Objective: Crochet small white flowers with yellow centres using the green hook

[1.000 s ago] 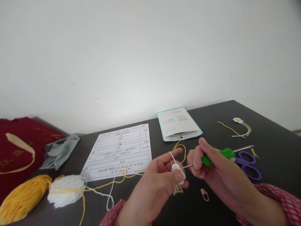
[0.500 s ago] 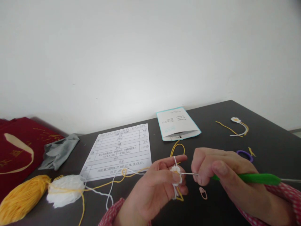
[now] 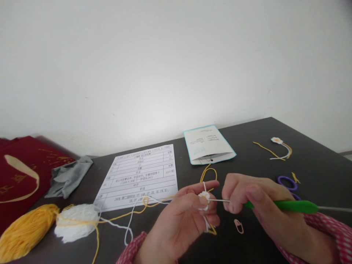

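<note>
Between the thumb and fingers of my left hand [image 3: 181, 214] is a small white crochet flower [image 3: 205, 195] with a yellow centre. White yarn loops over the outstretched left index finger, and yellow and white strands hang below the flower. My right hand [image 3: 255, 205] is closed around a crochet hook [image 3: 295, 206] with a green handle. Its thin metal shaft points left and meets the flower's right edge; the hook's tip is hidden in the stitches. A pink stitch marker [image 3: 239, 226] lies on the table below the hook.
A yellow yarn skein [image 3: 30, 229] and a white yarn ball [image 3: 78, 222] lie left, near a red bag [image 3: 24, 165] and grey pouch [image 3: 68, 176]. A printed sheet [image 3: 140, 176], white packet [image 3: 207, 143], finished flower [image 3: 277, 140] and purple-handled scissors [image 3: 287, 183] are on the dark table.
The flower has turned in my left fingers, so more of its face and yellow centre shows. My right hand and the hook have shifted slightly left.
</note>
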`<action>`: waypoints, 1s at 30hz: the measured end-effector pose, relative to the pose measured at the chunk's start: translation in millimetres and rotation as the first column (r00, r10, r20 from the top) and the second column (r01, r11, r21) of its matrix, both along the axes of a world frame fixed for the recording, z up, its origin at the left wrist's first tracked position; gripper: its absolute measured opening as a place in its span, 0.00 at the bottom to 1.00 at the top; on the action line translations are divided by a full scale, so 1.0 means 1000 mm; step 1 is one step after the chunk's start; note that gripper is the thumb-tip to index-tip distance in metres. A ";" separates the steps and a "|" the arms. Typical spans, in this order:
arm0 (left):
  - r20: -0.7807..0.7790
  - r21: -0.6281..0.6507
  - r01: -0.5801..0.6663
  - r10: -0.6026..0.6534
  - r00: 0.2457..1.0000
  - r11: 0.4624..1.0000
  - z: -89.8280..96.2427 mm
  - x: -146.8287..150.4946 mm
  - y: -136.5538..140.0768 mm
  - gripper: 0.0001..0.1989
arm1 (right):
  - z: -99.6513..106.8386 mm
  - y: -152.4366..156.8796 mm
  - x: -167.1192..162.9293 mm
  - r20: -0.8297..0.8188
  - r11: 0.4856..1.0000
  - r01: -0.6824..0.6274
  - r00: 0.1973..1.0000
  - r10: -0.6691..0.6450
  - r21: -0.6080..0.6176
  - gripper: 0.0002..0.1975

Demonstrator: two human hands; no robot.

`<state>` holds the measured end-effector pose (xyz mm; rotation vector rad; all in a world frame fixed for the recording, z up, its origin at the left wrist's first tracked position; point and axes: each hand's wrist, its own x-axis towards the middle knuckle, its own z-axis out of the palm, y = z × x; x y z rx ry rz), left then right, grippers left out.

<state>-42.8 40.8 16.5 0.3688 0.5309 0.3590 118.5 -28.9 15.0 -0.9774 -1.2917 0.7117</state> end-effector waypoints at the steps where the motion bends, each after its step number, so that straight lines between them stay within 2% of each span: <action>1: 0.010 -0.015 0.016 -0.016 1.000 1.000 0.000 0.000 0.000 0.19 | 0.005 0.000 0.002 0.102 0.998 -0.028 0.994 0.022 0.053 0.25; 4: 0.022 -0.046 0.045 -0.044 0.999 0.998 -0.001 -0.001 0.000 0.19 | 0.020 0.001 0.009 0.448 0.966 -0.177 0.891 0.077 0.186 0.26; 7: 0.024 -0.068 0.069 -0.068 0.997 0.995 -0.002 -0.002 0.000 0.19 | 0.024 0.002 0.014 0.617 0.937 -0.280 0.781 0.096 0.209 0.28; 10: 0.043 -0.078 0.087 -0.084 0.996 0.993 -0.004 -0.003 0.000 0.18 | 0.013 -0.001 0.017 0.643 0.922 -0.269 0.765 0.029 0.278 0.25; 13: 0.059 -0.075 0.100 -0.096 0.994 0.992 -0.005 -0.004 0.000 0.18 | 0.003 -0.005 0.019 0.630 0.911 -0.245 0.776 -0.021 0.332 0.17; 15: 0.048 -0.068 0.096 -0.093 0.994 0.993 -0.005 -0.003 0.001 0.18 | 0.004 -0.007 0.020 0.614 0.915 -0.237 0.789 -0.015 0.328 0.14; 17: 0.007 -0.037 0.081 -0.080 0.997 0.996 -0.002 -0.003 0.000 0.18 | 0.009 -0.007 0.019 0.583 0.924 -0.247 0.812 0.033 0.291 0.16; 18: -0.020 -0.010 0.062 -0.062 0.998 0.998 -0.001 -0.002 0.000 0.19 | 0.011 -0.007 0.018 0.550 0.935 -0.248 0.832 0.070 0.256 0.18; 20: -0.085 0.066 0.008 -0.002 0.996 0.998 0.002 -0.002 -0.001 0.22 | 0.012 -0.006 0.013 0.357 0.968 -0.199 0.924 0.134 0.153 0.20; 22: -0.148 0.152 -0.055 0.077 0.986 0.987 0.005 -0.001 -0.002 0.24 | 0.006 -0.003 0.007 -0.042 0.996 -0.085 0.995 0.085 0.003 0.20; 23: -0.170 0.190 -0.084 0.117 0.978 0.978 0.006 -0.001 -0.002 0.26 | 0.002 -0.001 0.003 -0.175 0.997 -0.052 0.984 0.042 -0.055 0.21; 25: -0.193 0.244 -0.119 0.169 0.967 0.962 0.007 0.000 -0.002 0.28 | -0.005 0.003 -0.003 -0.325 0.989 -0.039 0.946 -0.010 -0.145 0.24; 30: -0.175 0.327 -0.183 0.250 0.952 0.927 0.005 0.003 -0.003 0.28 | -0.012 0.012 -0.013 -0.594 0.937 -0.153 0.802 -0.067 -0.313 0.26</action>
